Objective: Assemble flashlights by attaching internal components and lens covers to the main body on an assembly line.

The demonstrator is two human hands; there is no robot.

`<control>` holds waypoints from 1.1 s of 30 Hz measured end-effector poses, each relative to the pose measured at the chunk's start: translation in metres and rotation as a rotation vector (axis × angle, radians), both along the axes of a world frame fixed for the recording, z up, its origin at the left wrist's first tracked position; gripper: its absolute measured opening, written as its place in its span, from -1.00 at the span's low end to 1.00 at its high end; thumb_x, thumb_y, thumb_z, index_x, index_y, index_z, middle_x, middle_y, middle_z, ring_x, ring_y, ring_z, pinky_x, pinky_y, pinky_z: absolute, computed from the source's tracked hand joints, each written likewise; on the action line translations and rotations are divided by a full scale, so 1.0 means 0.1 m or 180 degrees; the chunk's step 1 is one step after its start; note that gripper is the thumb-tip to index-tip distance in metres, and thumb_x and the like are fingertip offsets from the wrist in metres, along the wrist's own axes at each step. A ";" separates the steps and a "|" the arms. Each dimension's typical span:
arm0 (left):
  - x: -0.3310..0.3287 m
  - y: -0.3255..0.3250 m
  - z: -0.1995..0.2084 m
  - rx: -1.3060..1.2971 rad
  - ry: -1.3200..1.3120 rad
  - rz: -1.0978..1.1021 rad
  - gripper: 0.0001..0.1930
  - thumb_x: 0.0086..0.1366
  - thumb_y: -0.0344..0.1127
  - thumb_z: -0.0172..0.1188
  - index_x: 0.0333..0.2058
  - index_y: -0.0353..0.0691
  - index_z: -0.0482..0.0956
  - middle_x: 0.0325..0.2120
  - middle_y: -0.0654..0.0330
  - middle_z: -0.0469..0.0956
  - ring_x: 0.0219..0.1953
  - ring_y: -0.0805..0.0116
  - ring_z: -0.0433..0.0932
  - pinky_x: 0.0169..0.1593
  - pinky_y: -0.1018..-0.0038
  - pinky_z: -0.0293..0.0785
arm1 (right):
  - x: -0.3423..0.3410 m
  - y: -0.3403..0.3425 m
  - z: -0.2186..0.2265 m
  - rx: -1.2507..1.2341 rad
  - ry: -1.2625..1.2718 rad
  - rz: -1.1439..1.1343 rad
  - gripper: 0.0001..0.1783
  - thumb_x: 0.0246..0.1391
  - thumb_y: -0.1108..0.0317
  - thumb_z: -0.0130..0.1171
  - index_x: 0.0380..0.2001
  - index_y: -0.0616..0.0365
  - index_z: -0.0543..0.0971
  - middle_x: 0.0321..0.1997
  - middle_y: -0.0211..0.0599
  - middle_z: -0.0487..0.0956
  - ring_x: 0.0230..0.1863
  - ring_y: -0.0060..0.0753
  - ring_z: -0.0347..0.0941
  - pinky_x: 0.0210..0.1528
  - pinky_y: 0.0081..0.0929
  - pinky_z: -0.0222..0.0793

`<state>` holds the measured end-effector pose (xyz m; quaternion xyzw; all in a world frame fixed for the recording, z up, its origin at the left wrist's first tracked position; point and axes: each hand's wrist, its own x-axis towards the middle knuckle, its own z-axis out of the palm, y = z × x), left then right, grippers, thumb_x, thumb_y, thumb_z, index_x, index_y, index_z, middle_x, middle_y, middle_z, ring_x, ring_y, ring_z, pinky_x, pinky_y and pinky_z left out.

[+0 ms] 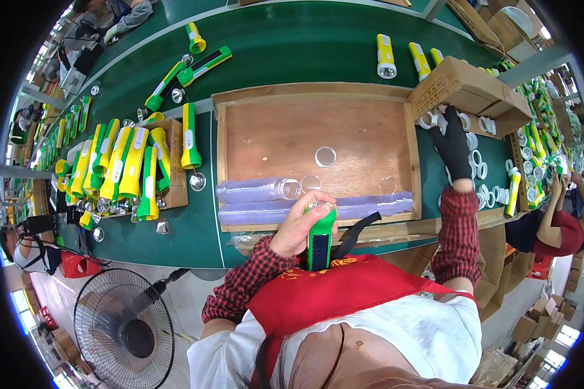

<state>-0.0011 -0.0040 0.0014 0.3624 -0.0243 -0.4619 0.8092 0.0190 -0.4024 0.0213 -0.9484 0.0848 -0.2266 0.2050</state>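
Note:
In front of my red apron, my left hand (pixel 298 228) is closed around a green flashlight (pixel 320 238) with a dark panel on its side, its head end pointing up and away from me. My thumb lies over the clear lens end. Out to the right, my right hand (pixel 453 148), in a black glove, reaches to the white plastic rings (pixel 427 120) by the cardboard box (pixel 467 87). Its thumb and fingers close at a ring there, their tips partly hidden. More white rings (pixel 477 159) lie beside that hand on the green table.
A shallow wooden tray (pixel 414 149) holds rows of stacked clear lens discs (pixel 259 189) and a few loose ones (pixel 326 156). Left of it, yellow and green flashlights (pixel 133 162) are piled in a carton. Other flashlights (pixel 385 57) stand farther back. A fan (pixel 123 330) stands lower left; co-workers sit at both sides.

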 end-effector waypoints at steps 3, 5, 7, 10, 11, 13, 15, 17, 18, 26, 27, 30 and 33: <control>0.01 0.02 0.07 0.0035 -0.0036 -0.0110 -0.74 0.36 -0.26 0.06 -0.08 -0.26 0.33 -0.27 0.08 0.47 -0.37 0.30 0.56 -0.32 0.43 0.53 | -0.26 0.80 0.32 0.2536 0.0566 0.0839 -0.55 0.07 0.42 0.20 0.04 0.16 0.37 -0.08 -0.39 0.43 -0.09 -0.52 0.42 -0.03 -0.49 0.37; -0.01 -0.03 0.09 -0.0011 -0.0137 -0.0265 -0.68 0.33 -0.21 0.13 -0.06 -0.25 0.33 -0.26 0.11 0.47 -0.34 0.32 0.56 -0.30 0.45 0.54 | -0.41 1.39 0.29 0.3380 0.0252 0.1390 -0.59 -0.01 0.35 0.31 -0.11 0.13 0.40 -0.12 -0.38 0.43 -0.10 -0.55 0.39 -0.04 -0.53 0.35; -0.03 -0.03 0.10 -0.0064 -0.0105 -0.0286 -0.65 0.32 -0.22 0.16 -0.04 -0.27 0.33 -0.27 0.15 0.47 -0.34 0.37 0.55 -0.27 0.47 0.53 | -0.50 1.88 0.31 0.3088 0.0366 0.1478 -0.50 0.04 0.22 0.28 0.00 0.19 0.41 -0.13 -0.34 0.45 -0.10 -0.51 0.39 -0.06 -0.53 0.35; -0.04 -0.02 0.14 -0.0143 0.0063 -0.0183 -0.51 0.26 -0.16 0.25 0.05 -0.28 0.32 -0.21 0.19 0.47 -0.28 0.41 0.54 -0.21 0.48 0.54 | -0.60 2.27 0.15 0.2822 0.0384 0.2060 -0.68 0.19 0.25 0.03 -0.10 0.26 0.47 0.00 -0.04 0.50 -0.10 -0.22 0.50 -0.09 -0.36 0.40; -0.03 0.00 0.12 -0.0166 0.0063 -0.0246 -0.49 0.24 -0.14 0.26 0.04 -0.28 0.32 -0.21 0.18 0.47 -0.26 0.41 0.55 -0.20 0.46 0.55 | -0.60 2.30 0.14 0.2767 0.0368 0.2140 -0.72 0.20 0.28 -0.01 -0.16 0.28 0.47 0.00 -0.01 0.50 -0.10 -0.16 0.50 -0.09 -0.34 0.40; -0.05 0.04 0.07 -0.0135 -0.0044 -0.0313 -0.39 0.20 0.05 0.29 0.01 -0.31 0.32 -0.21 0.18 0.47 -0.21 0.41 0.55 -0.15 0.43 0.58 | -0.61 2.33 0.13 0.2712 0.0366 0.2235 -0.76 0.21 0.31 -0.04 -0.22 0.29 0.46 0.00 0.02 0.50 -0.11 -0.10 0.50 -0.09 -0.33 0.41; -0.06 0.05 0.04 -0.0105 -0.0139 -0.0357 -0.32 0.18 0.16 0.25 0.03 -0.30 0.32 -0.17 0.18 0.47 -0.16 0.41 0.54 -0.10 0.43 0.57 | -0.63 2.35 0.12 0.2629 0.0136 0.2302 -0.78 0.20 0.33 -0.04 -0.28 0.31 0.44 -0.03 0.06 0.51 -0.12 -0.04 0.51 -0.11 -0.30 0.42; -0.10 0.05 -0.05 -0.0084 -0.0230 -0.0419 -0.25 0.17 0.27 0.21 0.05 -0.29 0.31 -0.14 0.18 0.47 -0.12 0.40 0.54 -0.05 0.42 0.56 | -0.65 2.36 0.16 0.2330 0.0093 0.2394 -0.80 0.18 0.37 -0.03 -0.28 0.32 0.43 -0.03 0.07 0.51 -0.11 0.00 0.51 -0.10 -0.28 0.43; -0.11 0.05 -0.07 -0.0284 -0.0132 -0.0341 -0.27 0.22 0.26 0.13 0.08 -0.30 0.30 -0.13 0.18 0.46 -0.11 0.43 0.52 -0.05 0.45 0.53 | -0.65 2.37 0.17 0.2044 0.0041 0.2503 -0.82 0.16 0.40 -0.02 -0.27 0.32 0.43 -0.04 0.09 0.51 -0.11 0.04 0.51 -0.08 -0.25 0.44; -0.11 -0.07 -0.12 0.0060 0.0166 -0.0029 -0.21 0.35 0.35 -0.31 0.20 -0.30 0.20 -0.03 0.16 0.42 -0.01 0.44 0.43 0.06 0.47 0.40 | -0.64 2.33 0.20 0.1243 -0.0064 0.2493 -0.55 -0.13 0.36 0.38 -0.19 0.27 0.42 0.01 0.06 0.51 0.00 0.12 0.49 -0.02 -0.20 0.46; -0.10 -0.08 -0.13 0.0102 -0.0337 0.0186 -0.20 0.34 0.34 -0.21 0.21 -0.32 0.18 -0.11 0.20 0.44 -0.06 0.46 0.46 0.04 0.47 0.41 | -0.60 2.31 0.21 0.1325 -0.0194 0.2453 -0.58 -0.12 0.39 0.35 -0.18 0.25 0.43 0.01 0.03 0.52 0.01 0.08 0.49 -0.03 -0.25 0.46; 0.04 -0.07 0.23 0.0715 -0.1464 -0.0366 -0.46 0.19 -0.28 0.34 0.04 -0.35 0.28 -0.37 0.23 0.48 -0.46 0.51 0.52 -0.37 0.57 0.48 | -0.42 2.17 0.34 0.1862 0.0175 0.1565 -0.66 -0.04 0.44 0.26 -0.17 0.26 0.46 0.08 -0.06 0.53 -0.05 -0.32 0.54 -0.07 -0.43 0.42; 0.09 -0.04 0.42 0.0331 -0.0408 -0.0902 -0.61 0.14 -0.36 0.35 -0.14 -0.33 0.36 -0.52 0.21 0.48 -0.61 0.45 0.50 -0.53 0.55 0.44 | -0.33 2.15 0.49 0.2218 -0.0095 0.1840 -0.65 -0.03 0.42 0.27 -0.16 0.27 0.46 0.06 -0.03 0.54 -0.08 -0.29 0.55 -0.09 -0.43 0.43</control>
